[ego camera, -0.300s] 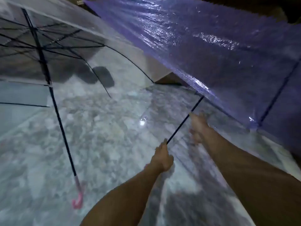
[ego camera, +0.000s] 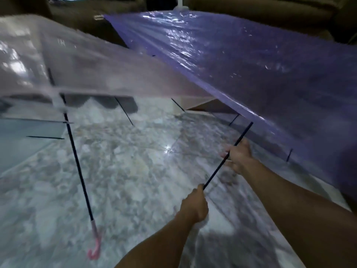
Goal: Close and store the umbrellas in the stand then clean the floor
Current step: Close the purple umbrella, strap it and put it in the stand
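Note:
An open purple umbrella (ego camera: 241, 62) fills the upper right, its canopy wet and shiny. Its thin black shaft (ego camera: 216, 171) runs down-left from under the canopy. My left hand (ego camera: 195, 206) is closed around the shaft's lower end, hiding the handle. My right hand (ego camera: 238, 154) grips the shaft higher up, just below the canopy edge. On the left stands an open clear umbrella (ego camera: 92, 74) with a black shaft and a pink hooked handle (ego camera: 94, 250) near the floor.
Grey speckled stone floor (ego camera: 125, 171) lies below, glossy with a light reflection. Dark brown furniture (ego camera: 87, 22) sits behind the umbrellas at the top. A pale blue-grey surface (ego camera: 21, 144) shows at the left edge.
My right hand has closed on the purple umbrella's shaft. The view has tilted up, so both canopies sit lower in the frame.

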